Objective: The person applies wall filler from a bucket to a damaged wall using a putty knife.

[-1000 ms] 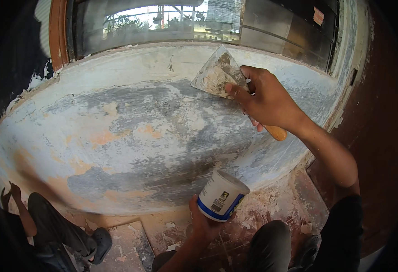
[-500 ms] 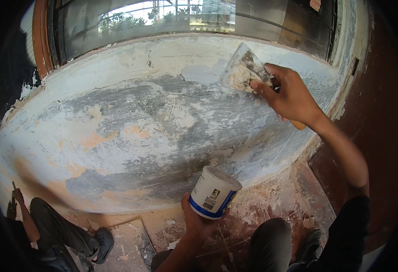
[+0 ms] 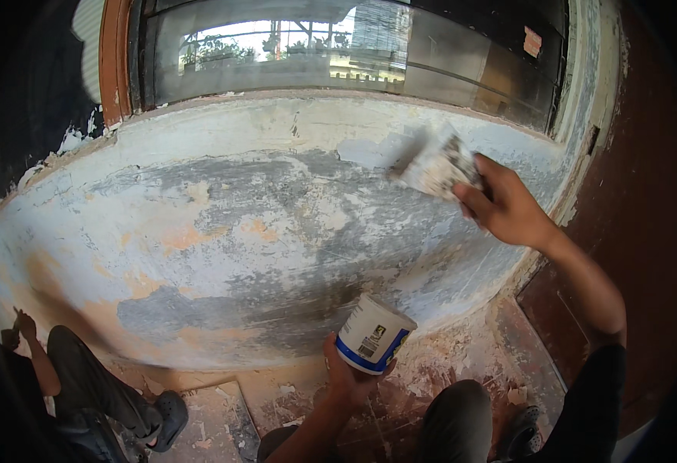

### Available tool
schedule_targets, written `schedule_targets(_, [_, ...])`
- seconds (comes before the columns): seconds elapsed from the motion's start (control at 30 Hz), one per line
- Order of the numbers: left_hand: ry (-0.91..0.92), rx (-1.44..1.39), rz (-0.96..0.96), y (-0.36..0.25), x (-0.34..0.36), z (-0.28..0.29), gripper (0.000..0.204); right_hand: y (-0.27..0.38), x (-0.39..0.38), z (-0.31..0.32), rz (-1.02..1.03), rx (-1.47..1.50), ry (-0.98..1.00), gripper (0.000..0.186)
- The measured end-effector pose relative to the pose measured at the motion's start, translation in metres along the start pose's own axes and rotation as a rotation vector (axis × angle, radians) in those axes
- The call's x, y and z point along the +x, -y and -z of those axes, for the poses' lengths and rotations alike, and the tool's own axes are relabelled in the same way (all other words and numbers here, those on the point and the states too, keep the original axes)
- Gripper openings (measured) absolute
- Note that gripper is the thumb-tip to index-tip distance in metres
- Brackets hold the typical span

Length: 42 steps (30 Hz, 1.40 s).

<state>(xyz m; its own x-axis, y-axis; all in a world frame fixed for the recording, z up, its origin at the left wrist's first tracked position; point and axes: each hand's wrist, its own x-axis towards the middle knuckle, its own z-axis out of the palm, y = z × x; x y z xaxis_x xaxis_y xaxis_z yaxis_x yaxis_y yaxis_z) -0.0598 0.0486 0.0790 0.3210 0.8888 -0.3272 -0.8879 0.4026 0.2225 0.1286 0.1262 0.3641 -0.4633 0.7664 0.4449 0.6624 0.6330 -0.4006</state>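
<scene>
My right hand (image 3: pixel 504 202) is closed round a putty knife (image 3: pixel 440 168) with a wide blade smeared with pale and dark filler. The blade is blurred at its left edge and lies over the upper right of the patchy wall (image 3: pixel 253 231); whether it touches the wall I cannot tell. A smooth pale grey patch (image 3: pixel 365 150) of filler shows just left of the blade. Lower down, my left hand (image 3: pixel 348 376) grips a white plastic tub (image 3: pixel 374 334) with a blue band from below, tilted slightly. The tub's contents are hidden.
A window (image 3: pixel 292 54) with a brown frame spans the top of the wall. A brown door or panel (image 3: pixel 631 201) borders the right. Paint flakes and dust cover the floor (image 3: pixel 292 401). At lower left another person (image 3: pixel 84 378) crouches close to the wall, holding something thin.
The whole view has shifted, so the wall and window sit lower. The putty knife's blade has turned slightly and blurred with motion. Both hands keep their hold.
</scene>
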Motion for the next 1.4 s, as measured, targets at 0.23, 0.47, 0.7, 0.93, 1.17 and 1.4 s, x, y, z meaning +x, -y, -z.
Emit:
schedule_targets(0.23, [0.129,0.019,-0.018,-0.004,-0.002,0.001,0.065,0.052,0.049,-0.032,0.016,0.221,0.071,0.027])
schedule_targets(0.47, [-0.017,-0.014,-0.022,-0.018,-0.021,-0.013,0.065,0.052,0.055,-0.039,-0.136,0.097,0.05,0.029])
schedule_targets(0.7, [-0.056,-0.004,-0.05,-0.027,-0.033,-0.014,0.064,0.017,0.049,-0.034,-0.085,0.082,0.005,0.031])
schedule_targets(0.93, [-0.077,0.006,-0.111,-0.02,-0.026,-0.014,0.067,-0.033,0.033,-0.017,0.0,-0.104,-0.098,0.036])
schedule_targets(1.17, [-0.008,-0.026,-0.143,-0.009,-0.015,-0.01,0.069,-0.06,0.02,0.005,0.028,-0.248,-0.137,0.037])
schedule_targets(1.4, [0.06,-0.036,-0.115,-0.01,-0.01,-0.005,0.07,-0.051,-0.005,0.033,-0.092,-0.136,-0.102,0.033])
